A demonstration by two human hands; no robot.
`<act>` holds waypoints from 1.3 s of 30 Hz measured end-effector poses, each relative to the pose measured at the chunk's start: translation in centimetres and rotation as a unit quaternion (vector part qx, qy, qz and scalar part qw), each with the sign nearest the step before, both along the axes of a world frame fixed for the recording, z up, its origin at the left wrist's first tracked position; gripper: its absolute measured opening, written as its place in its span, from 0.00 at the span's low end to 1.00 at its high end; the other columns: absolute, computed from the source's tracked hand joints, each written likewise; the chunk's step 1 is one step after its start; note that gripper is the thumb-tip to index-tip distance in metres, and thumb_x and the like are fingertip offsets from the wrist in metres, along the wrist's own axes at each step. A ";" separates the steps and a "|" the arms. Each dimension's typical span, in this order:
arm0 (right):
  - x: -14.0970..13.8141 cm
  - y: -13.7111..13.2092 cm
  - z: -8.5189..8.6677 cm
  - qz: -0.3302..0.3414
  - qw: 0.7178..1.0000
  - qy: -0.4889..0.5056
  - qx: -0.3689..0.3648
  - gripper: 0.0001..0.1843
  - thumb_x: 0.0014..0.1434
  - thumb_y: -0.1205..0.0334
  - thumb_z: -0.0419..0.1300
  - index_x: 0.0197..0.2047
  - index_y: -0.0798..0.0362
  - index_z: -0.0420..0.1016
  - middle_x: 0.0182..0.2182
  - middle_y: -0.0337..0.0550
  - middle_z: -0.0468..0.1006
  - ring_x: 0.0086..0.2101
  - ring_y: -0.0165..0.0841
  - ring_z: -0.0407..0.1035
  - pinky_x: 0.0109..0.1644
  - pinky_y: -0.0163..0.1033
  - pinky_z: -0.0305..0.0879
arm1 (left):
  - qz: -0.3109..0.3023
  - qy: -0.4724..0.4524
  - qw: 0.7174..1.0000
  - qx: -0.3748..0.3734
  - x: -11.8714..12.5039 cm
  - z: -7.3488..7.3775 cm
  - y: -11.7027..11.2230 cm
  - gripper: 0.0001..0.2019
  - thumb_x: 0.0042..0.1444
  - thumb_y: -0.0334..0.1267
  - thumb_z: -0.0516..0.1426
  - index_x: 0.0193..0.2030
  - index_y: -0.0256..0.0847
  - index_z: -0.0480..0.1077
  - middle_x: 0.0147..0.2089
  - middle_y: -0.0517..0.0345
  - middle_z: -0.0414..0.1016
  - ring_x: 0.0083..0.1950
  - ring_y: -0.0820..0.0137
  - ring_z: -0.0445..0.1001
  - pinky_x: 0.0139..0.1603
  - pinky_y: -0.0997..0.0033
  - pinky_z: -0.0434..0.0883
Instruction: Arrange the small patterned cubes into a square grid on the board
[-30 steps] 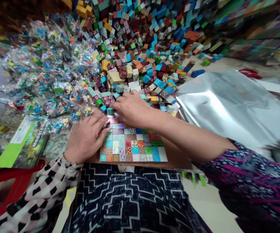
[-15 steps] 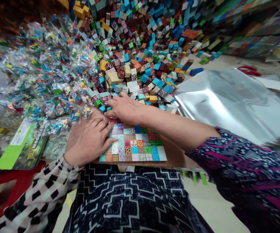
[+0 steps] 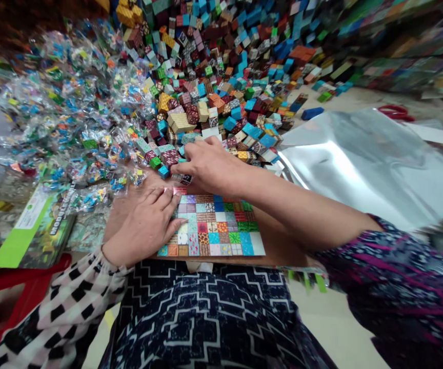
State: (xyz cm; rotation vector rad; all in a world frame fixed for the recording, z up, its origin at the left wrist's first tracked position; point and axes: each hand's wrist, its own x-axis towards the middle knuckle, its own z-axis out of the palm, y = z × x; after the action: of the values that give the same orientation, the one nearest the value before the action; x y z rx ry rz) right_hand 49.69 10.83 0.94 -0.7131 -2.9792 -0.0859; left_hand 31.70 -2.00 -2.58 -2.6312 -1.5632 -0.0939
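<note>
My left hand (image 3: 144,220) lies flat with fingers stretched out, its fingertips and thumb along the left side of a flat grid of small printed blocks (image 3: 214,225). The grid shows many coloured square faces and rests on a brown board (image 3: 279,246). My right hand (image 3: 216,164) is palm down beyond the grid, at the near edge of a heap of loose printed blocks (image 3: 206,87). Its thumb and forefinger are apart, beside some teal blocks. A small dark block (image 3: 186,179) with white marks sits just below the thumb. The other right fingertips are hidden.
Many clear plastic bags of small coloured pieces (image 3: 79,102) are piled at left. Green-edged printed booklets (image 3: 33,225) lie in front of them. A shiny silver sheet (image 3: 344,159) covers the right side, with red-handled scissors (image 3: 394,111) behind. A red stool (image 3: 21,287) stands lower left.
My right hand has shifted right and slightly away from the left hand, uncovering the small dark block below its thumb. The left hand stays on the grid's left side.
</note>
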 end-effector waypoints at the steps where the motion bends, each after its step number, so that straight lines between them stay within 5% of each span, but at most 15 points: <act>1: 0.3 -0.1 0.2 0.004 1.000 -0.002 0.005 0.18 0.65 0.57 0.56 0.57 0.45 0.75 0.47 0.50 0.70 0.45 0.42 0.60 0.48 0.46 0.47 | 0.001 -0.003 1.000 0.000 0.0 0.0 0.0 0.27 0.68 0.49 0.47 0.64 0.30 0.67 0.62 0.37 0.72 0.64 0.49 0.69 0.66 0.47 0.64; 7: 1.1 -1.1 0.9 0.021 0.996 -0.081 0.007 0.18 0.70 0.63 0.48 0.52 0.41 0.78 0.44 0.48 0.71 0.42 0.39 0.61 0.47 0.46 0.44 | -0.011 0.003 1.000 0.020 0.0 -0.2 0.0 0.29 0.68 0.50 0.46 0.62 0.26 0.68 0.60 0.36 0.73 0.62 0.50 0.70 0.66 0.49 0.64; 13: 1.0 -1.4 0.9 -0.006 0.996 -0.091 0.025 0.16 0.69 0.63 0.50 0.46 0.47 0.81 0.44 0.48 0.72 0.42 0.40 0.61 0.49 0.47 0.47 | -0.006 -0.009 1.000 0.005 -0.1 -0.3 0.0 0.28 0.68 0.49 0.47 0.63 0.27 0.68 0.61 0.36 0.73 0.63 0.49 0.69 0.67 0.47 0.63; 24: 1.6 -0.4 0.9 0.020 0.990 -0.115 -0.075 0.28 0.63 0.66 0.56 0.64 0.36 0.67 0.45 0.47 0.73 0.40 0.38 0.63 0.46 0.45 0.50 | -0.009 0.018 1.000 0.012 0.0 -0.1 0.0 0.28 0.68 0.49 0.46 0.64 0.27 0.67 0.62 0.37 0.72 0.63 0.50 0.69 0.66 0.49 0.63; 29: 1.4 0.6 1.3 -0.012 0.994 -0.102 -0.046 0.21 0.64 0.64 0.56 0.59 0.42 0.73 0.45 0.48 0.74 0.42 0.40 0.64 0.46 0.46 0.49 | -0.011 0.000 1.000 0.002 -0.1 -0.1 0.0 0.30 0.68 0.50 0.47 0.64 0.26 0.66 0.61 0.34 0.71 0.63 0.47 0.68 0.65 0.46 0.64; 34: 0.2 1.0 0.3 0.049 0.992 -0.117 -0.006 0.18 0.68 0.62 0.51 0.56 0.40 0.76 0.45 0.46 0.75 0.43 0.40 0.64 0.48 0.46 0.48 | -0.021 0.009 1.000 0.016 -0.1 0.0 0.0 0.29 0.68 0.48 0.48 0.64 0.24 0.66 0.61 0.33 0.72 0.62 0.47 0.69 0.64 0.46 0.65; 39: -0.2 1.2 0.6 0.067 0.991 -0.113 -0.030 0.15 0.67 0.64 0.51 0.49 0.49 0.78 0.43 0.46 0.77 0.43 0.39 0.63 0.49 0.46 0.45 | -0.021 0.011 1.000 0.020 -0.1 -0.1 0.0 0.29 0.68 0.48 0.48 0.64 0.24 0.66 0.61 0.33 0.71 0.63 0.46 0.68 0.64 0.46 0.65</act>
State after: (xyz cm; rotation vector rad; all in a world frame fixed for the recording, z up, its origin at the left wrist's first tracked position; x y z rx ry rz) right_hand 49.48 12.03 1.50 -0.5402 -3.2486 -0.0747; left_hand 31.60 -2.02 -2.66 -2.6260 -1.4842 -0.0959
